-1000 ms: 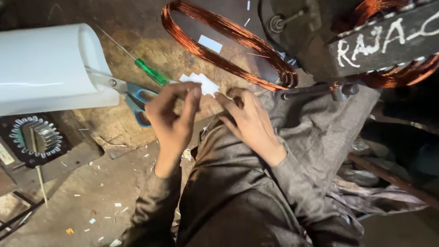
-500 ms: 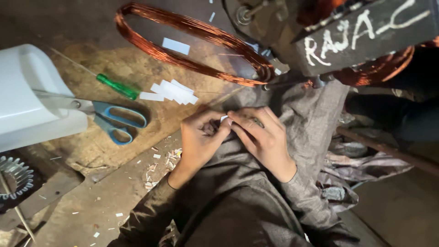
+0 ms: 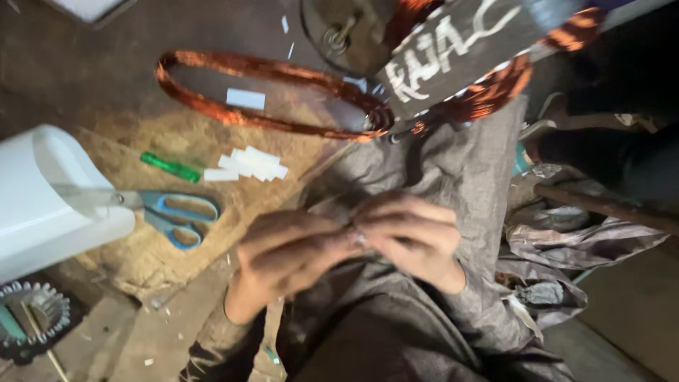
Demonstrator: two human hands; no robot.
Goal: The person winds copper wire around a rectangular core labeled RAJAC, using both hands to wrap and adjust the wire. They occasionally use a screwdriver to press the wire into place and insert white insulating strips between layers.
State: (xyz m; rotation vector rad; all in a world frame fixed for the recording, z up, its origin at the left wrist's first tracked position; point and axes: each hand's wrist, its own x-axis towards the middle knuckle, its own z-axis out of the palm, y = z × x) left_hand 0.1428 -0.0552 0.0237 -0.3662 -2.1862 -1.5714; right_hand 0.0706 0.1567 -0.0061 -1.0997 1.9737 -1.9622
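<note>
- The left hand [image 3: 283, 265] and right hand [image 3: 414, 237] meet fingertip to fingertip over the lap, above grey cloth [image 3: 453, 170].
- Both grips are pinched on something small between them; blur hides what it is, so I cannot tell.
- A stack of white paper strips [image 3: 251, 165] lies on the worktop [image 3: 106, 78], apart from the hands.
- Blue-handled scissors [image 3: 173, 216] lie just left of the left hand, blades towards a white plastic block [image 3: 42, 198].
- A green-handled screwdriver [image 3: 170, 168] lies between the scissors and the strips.
- A long loop of copper wire [image 3: 269, 71] lies beyond the strips, with one white strip [image 3: 245, 98] inside it.
</note>
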